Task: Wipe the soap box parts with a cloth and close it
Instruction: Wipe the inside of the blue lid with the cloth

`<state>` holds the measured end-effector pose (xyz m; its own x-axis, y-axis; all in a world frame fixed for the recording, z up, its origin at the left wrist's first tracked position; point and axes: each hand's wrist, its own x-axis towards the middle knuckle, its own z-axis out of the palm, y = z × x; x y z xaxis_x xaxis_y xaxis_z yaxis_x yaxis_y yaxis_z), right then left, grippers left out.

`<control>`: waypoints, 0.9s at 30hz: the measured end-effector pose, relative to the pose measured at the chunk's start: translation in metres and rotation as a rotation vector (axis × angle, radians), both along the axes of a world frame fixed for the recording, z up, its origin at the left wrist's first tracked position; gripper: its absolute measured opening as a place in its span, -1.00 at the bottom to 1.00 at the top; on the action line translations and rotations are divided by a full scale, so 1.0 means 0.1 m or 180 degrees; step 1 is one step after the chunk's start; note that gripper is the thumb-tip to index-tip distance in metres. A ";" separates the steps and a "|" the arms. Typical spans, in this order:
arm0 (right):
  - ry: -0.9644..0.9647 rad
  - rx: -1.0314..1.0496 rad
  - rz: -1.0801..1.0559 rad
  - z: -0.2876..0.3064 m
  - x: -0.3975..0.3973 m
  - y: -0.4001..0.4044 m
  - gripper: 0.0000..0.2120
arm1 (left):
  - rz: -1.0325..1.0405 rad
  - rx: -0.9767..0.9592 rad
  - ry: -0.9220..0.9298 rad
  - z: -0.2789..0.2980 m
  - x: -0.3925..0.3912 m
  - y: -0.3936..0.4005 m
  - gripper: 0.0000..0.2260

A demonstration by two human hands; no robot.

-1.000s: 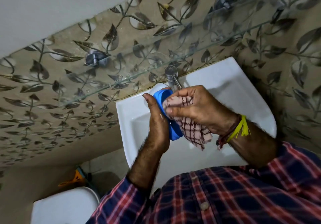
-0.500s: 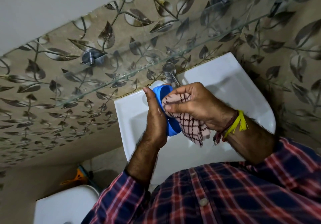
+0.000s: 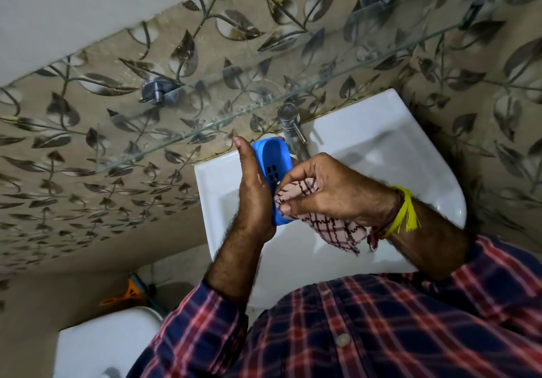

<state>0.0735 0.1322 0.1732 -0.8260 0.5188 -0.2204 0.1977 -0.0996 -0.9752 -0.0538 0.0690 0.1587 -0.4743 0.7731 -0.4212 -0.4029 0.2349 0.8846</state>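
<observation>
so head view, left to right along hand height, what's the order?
left hand → blue soap box part → checked cloth → yellow wrist thread → right rim of white sink

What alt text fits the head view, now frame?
Over a white sink, the left hand holds a blue soap box part upright while the right hand presses a checked cloth against its lower end. A tap and glass shelf sit behind.

Blue soap box part [image 3: 272, 160], red-checked whitish cloth [image 3: 331, 229], perhaps beige leaf-patterned wall tiles [image 3: 96, 155]
</observation>
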 end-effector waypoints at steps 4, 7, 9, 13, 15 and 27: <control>0.0035 0.0205 -0.0071 0.03 -0.03 0.02 -0.82 | -0.0005 -0.0053 -0.0131 0.02 -0.03 0.01 -0.27; -0.0111 0.0475 0.0330 0.05 0.01 0.04 -0.85 | -0.0084 -0.0114 -0.0208 0.06 -0.03 0.01 -0.31; -0.0289 0.0760 0.0581 0.06 0.04 0.03 -0.85 | -0.0068 -0.0205 -0.0354 0.05 0.00 0.00 -0.35; -0.0616 0.1509 0.0756 0.03 0.09 -0.01 -0.81 | -0.0137 -0.0240 -0.0545 0.03 0.04 -0.02 -0.33; -0.0835 0.1853 0.0779 0.01 0.11 -0.03 -0.75 | -0.0172 -0.0292 -0.0569 0.06 0.05 -0.02 -0.32; -0.1052 0.3316 0.0942 -0.03 0.10 -0.10 -0.61 | -0.0184 -0.0413 -0.0252 0.07 0.02 0.02 -0.37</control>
